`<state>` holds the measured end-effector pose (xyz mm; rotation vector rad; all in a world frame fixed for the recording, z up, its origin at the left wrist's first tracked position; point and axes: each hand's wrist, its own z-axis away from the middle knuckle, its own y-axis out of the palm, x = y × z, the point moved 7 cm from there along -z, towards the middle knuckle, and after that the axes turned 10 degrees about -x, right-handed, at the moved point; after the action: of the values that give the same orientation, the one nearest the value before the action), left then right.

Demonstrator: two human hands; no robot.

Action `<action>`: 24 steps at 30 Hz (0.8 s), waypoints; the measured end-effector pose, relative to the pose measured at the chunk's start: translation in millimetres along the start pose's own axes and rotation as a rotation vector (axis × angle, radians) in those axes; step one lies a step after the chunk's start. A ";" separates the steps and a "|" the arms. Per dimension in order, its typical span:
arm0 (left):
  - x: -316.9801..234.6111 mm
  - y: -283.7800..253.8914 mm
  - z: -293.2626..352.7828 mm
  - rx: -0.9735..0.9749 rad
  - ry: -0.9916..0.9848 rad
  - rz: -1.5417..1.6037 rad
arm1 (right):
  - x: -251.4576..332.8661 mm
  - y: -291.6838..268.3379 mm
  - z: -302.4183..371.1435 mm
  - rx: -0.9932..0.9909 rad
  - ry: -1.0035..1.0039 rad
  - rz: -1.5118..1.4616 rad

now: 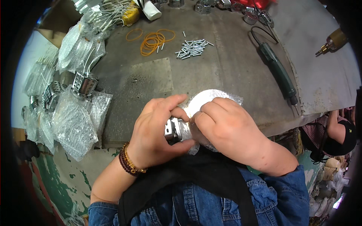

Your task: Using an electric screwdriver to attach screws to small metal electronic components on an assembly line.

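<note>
My left hand [152, 130] is curled round a shiny slotted metal housing [171, 130] near the table's front edge, with thumb and forefinger reaching toward its right end. Close against it, my right hand [224, 120] has its fingertips pinched together. What they hold is hidden behind the fingers. Under and beyond the right hand lies a bright round metal piece [207, 96], with clear bubble wrap [236, 100] showing around its edge.
Orange rubber bands [151, 44] and a pile of screws [193, 49] lie farther back. A dark electric screwdriver [277, 69] rests at right. Bubble-wrapped parts [75, 120] and a slotted metal housing with wires [83, 84] crowd the left. Another person [337, 132] is at far right.
</note>
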<state>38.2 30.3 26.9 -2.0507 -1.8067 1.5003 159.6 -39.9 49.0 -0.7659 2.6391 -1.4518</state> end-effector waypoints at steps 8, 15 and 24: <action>0.5 -0.4 0.1 -0.012 -0.068 -0.008 | 2.6 13.9 2.3 -0.102 0.140 -0.188; 0.6 -0.4 -4.4 0.024 -0.108 0.016 | -7.4 15.2 10.4 -0.138 0.287 -0.451; -3.2 1.3 -5.7 0.100 -0.013 -0.033 | -54.5 -38.4 26.7 -0.142 0.280 -0.214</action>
<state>43.4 30.5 31.2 -1.9615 -1.7234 1.5654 229.9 -54.2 53.7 -0.9474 2.9763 -1.5357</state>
